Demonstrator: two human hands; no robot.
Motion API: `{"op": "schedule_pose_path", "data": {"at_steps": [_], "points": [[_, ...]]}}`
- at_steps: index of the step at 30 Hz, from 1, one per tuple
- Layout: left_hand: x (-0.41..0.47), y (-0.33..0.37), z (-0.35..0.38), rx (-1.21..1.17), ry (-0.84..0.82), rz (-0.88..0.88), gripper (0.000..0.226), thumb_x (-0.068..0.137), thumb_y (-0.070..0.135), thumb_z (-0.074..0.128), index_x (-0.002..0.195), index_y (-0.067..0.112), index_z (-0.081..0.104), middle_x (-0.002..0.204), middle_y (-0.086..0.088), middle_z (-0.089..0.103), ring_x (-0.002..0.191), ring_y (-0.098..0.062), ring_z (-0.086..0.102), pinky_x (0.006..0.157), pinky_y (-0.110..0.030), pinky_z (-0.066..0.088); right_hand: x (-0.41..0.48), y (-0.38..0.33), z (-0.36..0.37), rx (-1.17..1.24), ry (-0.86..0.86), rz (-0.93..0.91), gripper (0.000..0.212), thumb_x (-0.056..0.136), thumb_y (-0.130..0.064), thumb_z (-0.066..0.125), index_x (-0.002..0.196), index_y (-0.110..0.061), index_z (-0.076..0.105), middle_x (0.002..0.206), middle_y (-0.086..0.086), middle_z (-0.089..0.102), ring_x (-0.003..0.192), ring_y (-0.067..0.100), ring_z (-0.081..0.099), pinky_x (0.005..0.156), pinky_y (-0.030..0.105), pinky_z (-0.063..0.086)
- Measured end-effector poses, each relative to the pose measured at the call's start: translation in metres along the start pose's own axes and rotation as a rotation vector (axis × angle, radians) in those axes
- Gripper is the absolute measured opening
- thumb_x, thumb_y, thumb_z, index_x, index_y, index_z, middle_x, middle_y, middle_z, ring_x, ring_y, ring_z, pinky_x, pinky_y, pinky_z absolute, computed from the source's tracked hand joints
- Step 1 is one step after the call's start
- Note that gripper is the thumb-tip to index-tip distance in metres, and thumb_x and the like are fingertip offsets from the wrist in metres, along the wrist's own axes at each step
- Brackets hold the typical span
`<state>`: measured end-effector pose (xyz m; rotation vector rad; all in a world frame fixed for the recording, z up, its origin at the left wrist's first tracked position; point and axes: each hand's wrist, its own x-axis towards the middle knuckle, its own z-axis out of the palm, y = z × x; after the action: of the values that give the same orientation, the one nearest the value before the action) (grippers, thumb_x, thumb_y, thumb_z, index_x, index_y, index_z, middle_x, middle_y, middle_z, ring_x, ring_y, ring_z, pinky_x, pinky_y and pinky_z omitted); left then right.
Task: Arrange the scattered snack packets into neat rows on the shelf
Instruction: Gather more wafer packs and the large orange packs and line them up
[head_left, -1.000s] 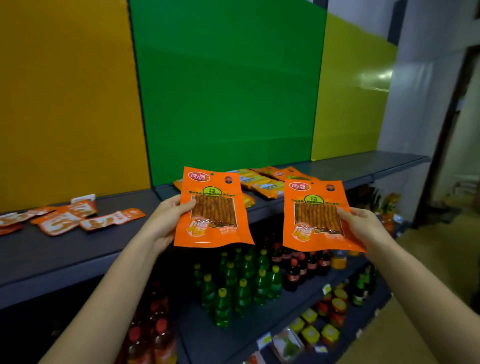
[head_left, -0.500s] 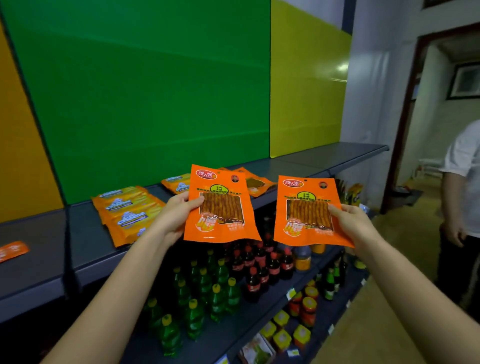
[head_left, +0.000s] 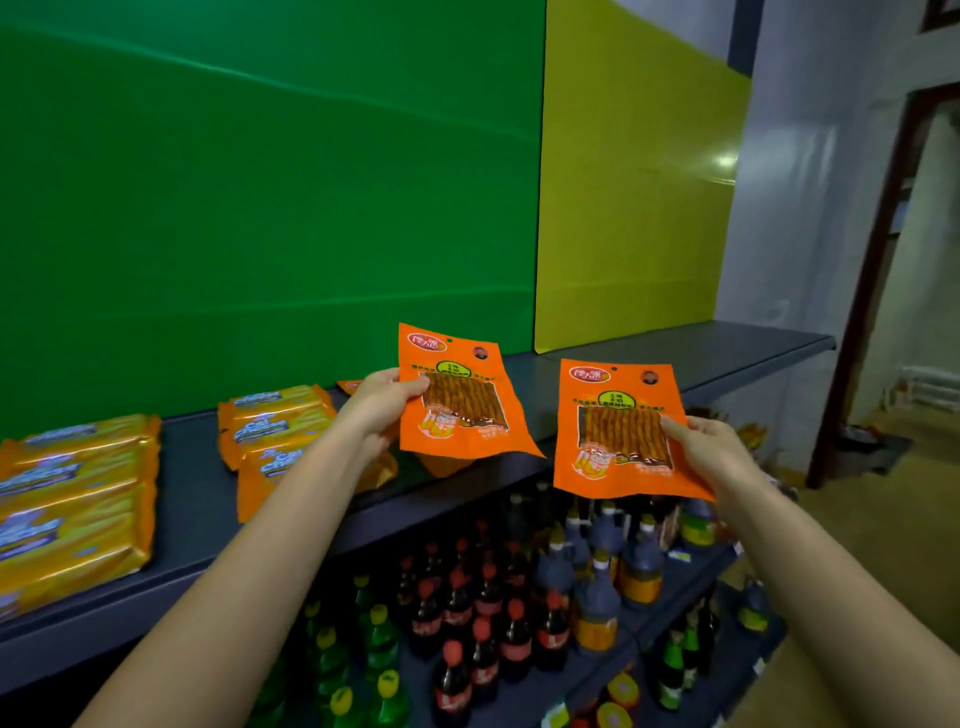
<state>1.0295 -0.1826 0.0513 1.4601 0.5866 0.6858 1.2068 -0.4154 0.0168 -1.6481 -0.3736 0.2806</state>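
I hold two flat orange snack packets upright in front of the grey shelf (head_left: 649, 358). My left hand (head_left: 379, 402) grips the left packet (head_left: 457, 400) by its left edge, just above the shelf surface. My right hand (head_left: 711, 447) grips the right packet (head_left: 613, 431) by its right edge, out in front of the shelf's front edge. Both packets face me and show a clear window with brown sticks. More orange packets (head_left: 441, 465) lie on the shelf behind the left packet, mostly hidden.
Yellow-orange biscuit packs lie in two groups on the shelf, one at far left (head_left: 72, 499) and one mid-left (head_left: 275, 431). Green and yellow panels back the shelf. Lower shelves hold dark bottles (head_left: 488, 597) and green bottles (head_left: 358, 654). A doorway (head_left: 883, 291) stands at right.
The view has swung right along the shelf, so the biscuit packs slid left. Both hands carried their packets up toward the shelf. The person in white at right is out of view.
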Motion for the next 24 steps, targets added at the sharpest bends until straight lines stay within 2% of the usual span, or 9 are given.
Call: {"op": "schedule_pose_path", "data": {"at_steps": [3, 8, 10, 14, 18, 19, 22, 24], "points": [[0.041, -0.001, 0.021, 0.021, 0.027, -0.026, 0.027, 0.095, 0.009, 0.048, 0.121, 0.004, 0.053, 0.079, -0.007, 0.062, 0.039, -0.005, 0.062, 0.041, -0.018, 0.053, 0.051, -0.004, -0.006, 0.043, -0.035, -0.016, 0.019, 0.098, -0.022, 0.046, 0.092, -0.011, 0.061, 0.039, -0.006, 0.062, 0.03, 0.006, 0.056, 0.032, 0.012, 0.042], [0.094, -0.002, 0.054, 0.007, 0.077, -0.067, 0.027, 0.094, 0.008, 0.047, 0.121, 0.007, 0.053, 0.072, -0.006, 0.063, 0.039, -0.009, 0.062, 0.039, -0.02, 0.052, 0.128, 0.002, -0.008, 0.107, -0.099, -0.018, 0.017, 0.097, -0.019, 0.047, 0.097, -0.011, 0.062, 0.044, -0.006, 0.065, 0.034, 0.007, 0.059, 0.037, 0.014, 0.047], [0.115, -0.002, 0.065, 0.03, 0.102, -0.084, 0.021, 0.095, 0.01, 0.046, 0.114, 0.012, 0.053, 0.077, -0.007, 0.062, 0.045, -0.011, 0.063, 0.042, -0.021, 0.052, 0.157, 0.003, -0.008, 0.119, -0.144, -0.007, 0.018, 0.097, -0.021, 0.047, 0.095, -0.012, 0.063, 0.046, -0.005, 0.067, 0.036, 0.008, 0.061, 0.038, 0.015, 0.048], [0.157, -0.004, 0.086, 0.076, 0.176, -0.075, 0.012, 0.095, 0.009, 0.045, 0.097, 0.012, 0.057, 0.075, -0.007, 0.063, 0.036, -0.007, 0.061, 0.042, -0.02, 0.052, 0.21, 0.003, -0.003, 0.102, -0.237, -0.016, 0.019, 0.098, -0.021, 0.046, 0.094, -0.012, 0.062, 0.045, -0.005, 0.066, 0.037, 0.007, 0.062, 0.036, 0.015, 0.048], [0.198, -0.009, 0.109, 0.082, 0.26, -0.091, 0.022, 0.095, 0.004, 0.043, 0.078, 0.014, 0.053, 0.047, 0.001, 0.064, 0.033, -0.006, 0.058, 0.039, -0.02, 0.05, 0.263, 0.0, -0.001, 0.079, -0.357, -0.031, 0.02, 0.098, -0.022, 0.045, 0.1, -0.013, 0.062, 0.048, -0.005, 0.068, 0.04, 0.008, 0.064, 0.038, 0.017, 0.049], [0.207, -0.011, 0.115, 0.094, 0.284, -0.102, 0.024, 0.095, 0.003, 0.042, 0.076, 0.013, 0.052, 0.046, 0.0, 0.063, 0.032, -0.007, 0.058, 0.037, -0.02, 0.049, 0.275, -0.001, -0.001, 0.077, -0.39, -0.035, 0.02, 0.098, -0.023, 0.046, 0.1, -0.013, 0.063, 0.05, -0.005, 0.069, 0.041, 0.008, 0.064, 0.039, 0.017, 0.05], [0.232, -0.018, 0.133, 0.16, 0.356, -0.133, 0.025, 0.095, 0.001, 0.042, 0.073, 0.011, 0.05, 0.059, -0.006, 0.06, 0.037, -0.011, 0.059, 0.037, -0.02, 0.048, 0.307, -0.005, 0.001, 0.054, -0.486, -0.05, 0.021, 0.097, -0.026, 0.046, 0.094, -0.015, 0.064, 0.05, -0.004, 0.069, 0.042, 0.008, 0.065, 0.04, 0.018, 0.05], [0.248, -0.024, 0.14, 0.212, 0.402, -0.152, 0.021, 0.094, 0.0, 0.043, 0.076, 0.008, 0.051, 0.065, -0.008, 0.057, 0.04, -0.013, 0.058, 0.042, -0.024, 0.05, 0.323, -0.007, 0.005, 0.05, -0.544, -0.063, 0.022, 0.097, -0.026, 0.046, 0.089, -0.017, 0.064, 0.052, -0.003, 0.07, 0.043, 0.009, 0.066, 0.042, 0.02, 0.052]]}}
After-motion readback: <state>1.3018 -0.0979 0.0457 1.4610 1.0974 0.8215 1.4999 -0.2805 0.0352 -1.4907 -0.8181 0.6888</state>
